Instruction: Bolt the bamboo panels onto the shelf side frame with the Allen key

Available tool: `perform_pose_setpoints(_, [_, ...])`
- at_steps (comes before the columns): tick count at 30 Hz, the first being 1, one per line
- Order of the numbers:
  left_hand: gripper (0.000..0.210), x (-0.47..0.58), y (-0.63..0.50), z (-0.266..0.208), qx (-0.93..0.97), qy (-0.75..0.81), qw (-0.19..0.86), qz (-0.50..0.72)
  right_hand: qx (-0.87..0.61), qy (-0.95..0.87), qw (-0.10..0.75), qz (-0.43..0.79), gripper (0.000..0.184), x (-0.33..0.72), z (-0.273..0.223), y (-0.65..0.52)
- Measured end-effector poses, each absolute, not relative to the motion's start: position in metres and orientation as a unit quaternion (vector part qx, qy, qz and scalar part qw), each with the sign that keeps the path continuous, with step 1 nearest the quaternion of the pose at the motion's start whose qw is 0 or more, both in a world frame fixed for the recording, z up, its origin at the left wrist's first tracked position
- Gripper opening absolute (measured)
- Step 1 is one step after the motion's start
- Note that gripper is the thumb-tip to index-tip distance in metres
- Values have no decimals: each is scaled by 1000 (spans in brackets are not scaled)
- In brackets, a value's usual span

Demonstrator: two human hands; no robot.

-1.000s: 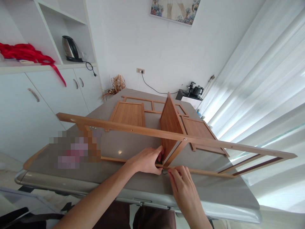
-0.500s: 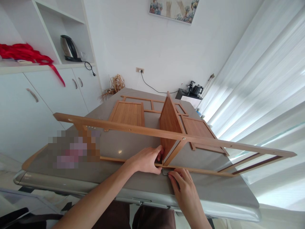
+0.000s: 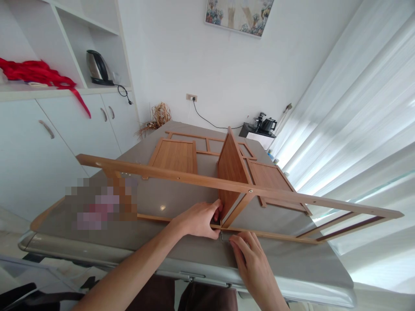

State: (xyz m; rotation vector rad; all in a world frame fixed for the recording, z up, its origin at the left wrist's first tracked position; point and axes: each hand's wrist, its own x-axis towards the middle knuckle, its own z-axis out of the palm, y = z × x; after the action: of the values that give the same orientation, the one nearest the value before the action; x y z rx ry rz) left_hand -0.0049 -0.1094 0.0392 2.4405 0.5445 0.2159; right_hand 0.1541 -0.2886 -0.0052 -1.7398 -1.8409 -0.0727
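Observation:
A wooden frame (image 3: 197, 179) stands on its side on the table, with a wooden panel (image 3: 231, 166) upright across it. My left hand (image 3: 202, 219) is closed around the lower rail where the panel meets it, thumb below and fingers against the panel. A small bent metal hex key (image 3: 221, 236) sits at the near face of that joint. Just right of it, my right hand (image 3: 249, 250) has its fingers pinched together at the key's free end; the fingertips partly hide the contact.
More wooden panels (image 3: 178, 156) lie flat on the grey table (image 3: 285, 268), farther back. A blurred patch (image 3: 100, 205) covers something at the left. White cabinets (image 3: 78, 125) line the left side, and a curtain (image 3: 372, 129) hangs at the right. A kettle (image 3: 96, 67) stands on a shelf.
The hex key has turned slightly, its free arm now pointing more toward me. My right hand has shifted a little down with it; my left hand keeps its hold. The view has tilted slightly.

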Motion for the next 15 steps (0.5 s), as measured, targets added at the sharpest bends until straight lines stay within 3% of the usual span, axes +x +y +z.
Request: perform_pose_setpoints(15, [42,-5,-110,41,923,216,310,78,-658,-687,302,-67,17,146,-5,-284])
